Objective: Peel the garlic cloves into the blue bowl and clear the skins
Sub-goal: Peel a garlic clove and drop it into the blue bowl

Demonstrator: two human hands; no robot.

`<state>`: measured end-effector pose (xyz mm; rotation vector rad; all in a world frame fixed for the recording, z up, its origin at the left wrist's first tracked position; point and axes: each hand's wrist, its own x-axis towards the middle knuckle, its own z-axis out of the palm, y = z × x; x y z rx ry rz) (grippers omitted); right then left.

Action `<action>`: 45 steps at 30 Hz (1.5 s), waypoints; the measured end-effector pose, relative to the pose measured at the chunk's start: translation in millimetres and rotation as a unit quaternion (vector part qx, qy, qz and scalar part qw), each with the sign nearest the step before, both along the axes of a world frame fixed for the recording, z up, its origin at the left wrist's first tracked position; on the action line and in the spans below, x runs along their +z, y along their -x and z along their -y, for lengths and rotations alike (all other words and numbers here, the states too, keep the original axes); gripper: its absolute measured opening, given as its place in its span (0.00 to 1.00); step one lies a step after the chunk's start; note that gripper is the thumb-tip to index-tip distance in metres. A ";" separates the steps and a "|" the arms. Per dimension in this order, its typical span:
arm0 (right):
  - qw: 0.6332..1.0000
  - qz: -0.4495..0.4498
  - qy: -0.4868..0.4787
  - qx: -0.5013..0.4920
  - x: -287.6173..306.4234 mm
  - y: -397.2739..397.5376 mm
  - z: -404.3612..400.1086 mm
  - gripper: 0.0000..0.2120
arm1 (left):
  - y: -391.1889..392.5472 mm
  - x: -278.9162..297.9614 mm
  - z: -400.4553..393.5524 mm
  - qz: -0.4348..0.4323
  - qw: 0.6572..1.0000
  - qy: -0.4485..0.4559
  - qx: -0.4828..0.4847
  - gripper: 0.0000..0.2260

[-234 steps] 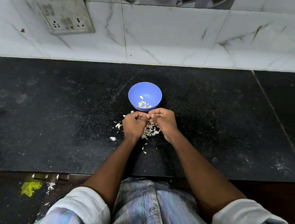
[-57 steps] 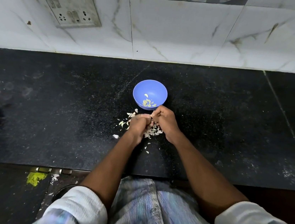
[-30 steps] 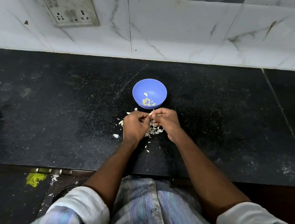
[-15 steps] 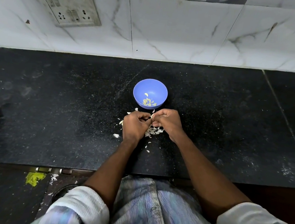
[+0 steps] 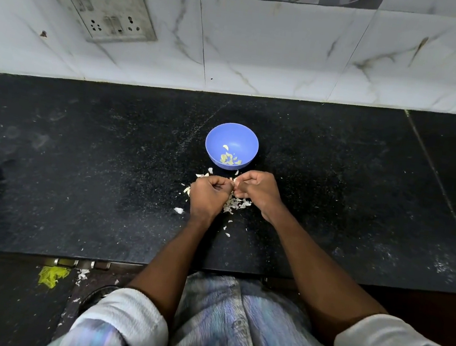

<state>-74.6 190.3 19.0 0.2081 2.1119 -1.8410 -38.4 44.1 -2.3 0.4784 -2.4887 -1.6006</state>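
hands (image 5: 233,192) curled, held thing hidden

Both hands are meeting just in front of the blue bowl (image 5: 231,144) on the black counter (image 5: 76,183). The left hand (image 5: 209,196) and right hand (image 5: 257,189) are curling their fingers together over something too small to make out. Garlic skins (image 5: 236,204) are lying scattered beneath them, and peeled cloves (image 5: 230,158) are sitting in the bowl.
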 end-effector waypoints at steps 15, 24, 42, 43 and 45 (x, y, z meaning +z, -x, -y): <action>0.999 0.035 0.021 0.020 1.5 1.7 -1.5 0.07 | 0.1 4.0 -2.9 0.031 0.995 0.086 -0.042 0.05; 0.994 0.076 0.082 -0.016 0.6 6.0 -5.3 0.09 | 1.9 -1.3 -0.1 0.016 0.999 -0.019 -0.039 0.03; 0.993 0.085 0.087 -0.007 -3.6 6.2 -14.2 0.05 | 1.8 3.7 -8.4 -0.014 1.000 0.016 -0.018 0.04; 0.993 0.085 0.086 -0.004 -3.3 5.8 -13.8 0.04 | 1.4 4.1 -8.7 -0.011 1.000 0.021 -0.016 0.04; 0.993 0.084 0.085 0.001 -3.1 5.6 -13.3 0.03 | 0.9 5.7 -9.3 -0.002 1.000 0.027 -0.011 0.03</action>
